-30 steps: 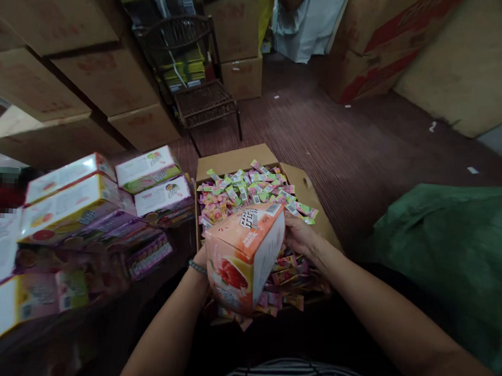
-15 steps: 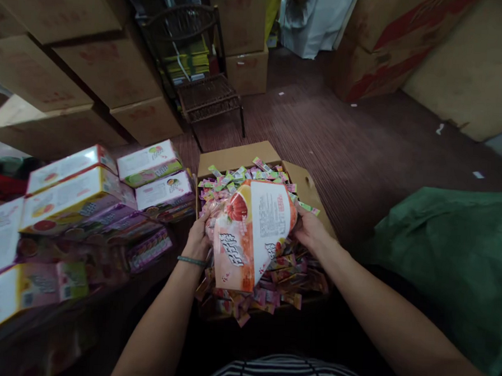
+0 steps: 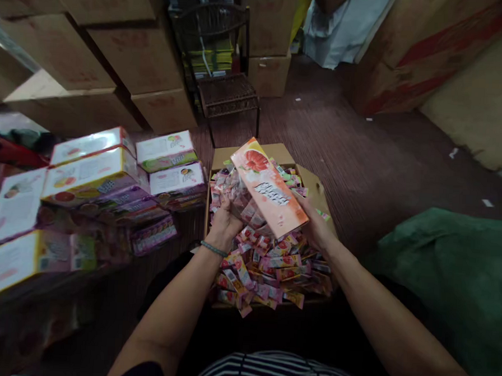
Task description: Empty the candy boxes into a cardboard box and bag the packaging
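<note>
My right hand (image 3: 319, 228) is closed on an orange-pink printed box (image 3: 271, 190) with a grapefruit picture, gripping its right side. The box is tilted over an open carton. My left hand (image 3: 226, 219) is closed on a clear plastic bag (image 3: 230, 182) with small pinkish packets in it, just left of the box; part of the bag is hidden behind the box. Many loose stick sachets (image 3: 250, 272) in pink, yellow and green fill the carton (image 3: 324, 194) beneath both hands.
Several printed boxes (image 3: 89, 179) are stacked at my left. A wicker chair (image 3: 228, 94) stands beyond the carton. Large cartons (image 3: 123, 58) are piled behind on the left, others (image 3: 430, 57) at the right. Green cloth (image 3: 443, 288) lies at my right.
The box has turned so its long orange face shows instead of two panels. My left hand has come off the box's left edge, with the clear bag now more visible.
</note>
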Available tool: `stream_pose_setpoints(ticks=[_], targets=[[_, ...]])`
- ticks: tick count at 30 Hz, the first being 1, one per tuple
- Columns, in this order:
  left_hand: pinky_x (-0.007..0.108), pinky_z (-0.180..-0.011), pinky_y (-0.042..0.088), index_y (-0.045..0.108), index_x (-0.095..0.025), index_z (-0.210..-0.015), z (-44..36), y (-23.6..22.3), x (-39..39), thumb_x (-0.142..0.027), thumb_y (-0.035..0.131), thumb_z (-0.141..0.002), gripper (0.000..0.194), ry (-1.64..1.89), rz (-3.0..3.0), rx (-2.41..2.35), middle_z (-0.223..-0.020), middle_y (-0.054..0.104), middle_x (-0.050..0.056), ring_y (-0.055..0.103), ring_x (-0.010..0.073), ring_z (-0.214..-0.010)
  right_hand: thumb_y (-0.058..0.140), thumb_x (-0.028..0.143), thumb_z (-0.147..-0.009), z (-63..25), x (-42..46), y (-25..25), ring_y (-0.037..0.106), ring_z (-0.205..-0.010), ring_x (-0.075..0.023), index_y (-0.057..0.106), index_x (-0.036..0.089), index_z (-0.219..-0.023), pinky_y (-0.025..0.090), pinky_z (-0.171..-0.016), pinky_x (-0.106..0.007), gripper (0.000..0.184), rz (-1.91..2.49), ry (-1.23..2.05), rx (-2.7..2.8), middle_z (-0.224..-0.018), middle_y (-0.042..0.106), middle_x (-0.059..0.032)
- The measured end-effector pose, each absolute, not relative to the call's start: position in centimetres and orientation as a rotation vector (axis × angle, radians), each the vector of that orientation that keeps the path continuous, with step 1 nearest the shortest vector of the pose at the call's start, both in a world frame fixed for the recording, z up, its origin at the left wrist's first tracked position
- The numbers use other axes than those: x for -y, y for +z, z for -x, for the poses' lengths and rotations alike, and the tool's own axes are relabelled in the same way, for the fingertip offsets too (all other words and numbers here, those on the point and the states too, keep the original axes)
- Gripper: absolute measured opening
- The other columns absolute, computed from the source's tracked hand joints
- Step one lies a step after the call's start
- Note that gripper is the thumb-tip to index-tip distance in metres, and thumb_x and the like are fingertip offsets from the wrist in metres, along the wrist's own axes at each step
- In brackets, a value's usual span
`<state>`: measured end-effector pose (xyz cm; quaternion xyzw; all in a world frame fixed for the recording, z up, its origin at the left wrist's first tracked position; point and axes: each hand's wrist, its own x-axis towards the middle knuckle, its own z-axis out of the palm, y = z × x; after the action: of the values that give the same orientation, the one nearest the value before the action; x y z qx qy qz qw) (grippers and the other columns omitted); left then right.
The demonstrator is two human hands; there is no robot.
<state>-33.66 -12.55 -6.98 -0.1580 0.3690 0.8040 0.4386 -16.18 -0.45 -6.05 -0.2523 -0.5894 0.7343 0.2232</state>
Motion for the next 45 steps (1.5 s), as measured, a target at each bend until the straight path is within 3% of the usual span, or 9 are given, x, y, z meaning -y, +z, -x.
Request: stream_pose_setpoints(ticks=[7, 11, 18, 24, 31, 33, 38, 42, 45], targets=[[0.028, -0.089, 0.053, 0.061, -0.019, -0.093, 29.6, -7.3, 12.0, -0.010, 0.055, -0.093, 0.011, 2.000, 0.248, -0.978, -0.081, 0.070, -0.003, 0.066, 0.0103, -0.073, 0.081, 0.076, -0.062, 13.7, 3.4, -4.5, 0.031, -0.143, -0.0375, 0.010, 0.022, -0.158, 0.031, -0.118, -0.057, 0.131, 0.719, 1.276, 1.876, -0.156, 0.026, -0.0184], [0.024, -0.077, 0.053, 0.058, -0.019, -0.087, 28.5, -5.9, 12.4, -0.009, 0.062, -0.087, 0.010, 1.910, 0.149, -0.964, -0.078, 0.068, -0.004, 0.062, 0.0090, -0.067, 0.077, 0.069, -0.073, 13.6, 1.6, -4.6, 0.043, -0.134, -0.0348, 0.008, 0.023, -0.157, 0.035, -0.114, -0.060, 0.118, 0.712, 1.046, 1.879, -0.146, 0.036, -0.0182], [0.029, -0.067, 0.055, 0.064, -0.020, -0.103, 34.1, -3.3, 13.7, -0.065, 0.049, -0.091, 0.049, 1.921, -0.058, -1.199, -0.085, 0.069, 0.004, 0.064, 0.0154, -0.069, 0.068, 0.067, -0.083, 11.1, -1.1, -2.3, 0.045, -0.131, -0.0338, 0.009, 0.032, -0.157, 0.040, -0.112, -0.059, 0.102, 0.521, 1.082, 1.961, -0.142, 0.040, -0.0121], [0.034, -0.082, 0.056, 0.063, -0.024, -0.123, 33.0, -2.3, 13.0, -0.064, 0.043, -0.093, 0.053, 1.880, -0.405, -1.177, -0.114, 0.068, 0.008, 0.066, 0.0216, -0.098, 0.051, 0.079, -0.087, 11.3, -2.1, -1.3, 0.041, -0.135, -0.0334, 0.003, 0.033, -0.159, 0.039, -0.113, -0.056, 0.098, 0.461, 1.027, 1.993, -0.146, 0.032, -0.0120], [0.047, -0.098, 0.052, 0.039, -0.028, -0.152, 33.6, -2.5, 13.9, -0.080, 0.018, -0.088, 0.084, 1.848, -0.579, -1.371, -0.142, 0.055, 0.012, 0.061, 0.0278, -0.119, 0.056, 0.068, -0.087, 10.9, -2.4, -1.8, 0.048, -0.126, -0.0314, 0.025, 0.035, -0.152, 0.041, -0.110, -0.056, 0.079, 0.466, 0.942, 1.730, -0.136, 0.043, -0.0079], [0.050, -0.107, 0.045, 0.035, -0.026, -0.154, 34.3, -3.3, 14.3, -0.079, 0.025, -0.088, 0.085, 1.800, -0.640, -1.671, -0.147, 0.051, 0.013, 0.055, 0.0294, -0.128, 0.053, 0.063, -0.088, 10.7, -2.2, -1.7, 0.052, -0.122, -0.0295, 0.030, 0.035, -0.147, 0.042, -0.109, -0.056, 0.070, 0.525, 0.907, 1.556, -0.132, 0.047, -0.0069], [0.055, -0.121, 0.019, 0.045, -0.020, -0.150, 32.2, -6.2, 12.8, -0.069, 0.058, -0.082, 0.085, 1.028, -1.069, -2.539, -0.159, 0.034, 0.018, 0.024, 0.0367, -0.149, 0.047, 0.057, -0.091, 9.5, -1.7, -0.2, 0.055, -0.116, -0.0244, 0.044, 0.026, -0.131, 0.042, -0.109, -0.053, 0.050, 0.697, 0.863, 1.161, -0.122, 0.052, -0.0061], [0.072, -0.112, 0.020, 0.038, -0.034, -0.153, 27.8, -9.3, 10.0, -0.071, 0.065, -0.074, 0.092, 0.346, -1.271, -2.496, -0.168, 0.011, 0.015, 0.007, 0.0517, -0.149, 0.055, 0.057, -0.086, 6.7, -1.1, 1.7, 0.058, -0.109, -0.0247, 0.050, 0.021, -0.120, 0.043, -0.107, -0.051, 0.051, 0.705, 0.876, 0.962, -0.108, 0.056, -0.0056], [0.072, -0.110, 0.023, 0.037, -0.034, -0.154, 26.5, -10.7, 7.8, -0.061, 0.059, -0.084, 0.078, 0.208, -1.364, -2.579, -0.167, 0.015, 0.015, 0.011, 0.0532, -0.147, 0.058, 0.057, -0.083, 3.9, 0.1, 2.4, 0.060, -0.104, -0.0266, 0.052, 0.023, -0.114, 0.044, -0.106, -0.053, 0.046, 0.679, 0.812, 0.936, -0.102, 0.057, -0.0048]])
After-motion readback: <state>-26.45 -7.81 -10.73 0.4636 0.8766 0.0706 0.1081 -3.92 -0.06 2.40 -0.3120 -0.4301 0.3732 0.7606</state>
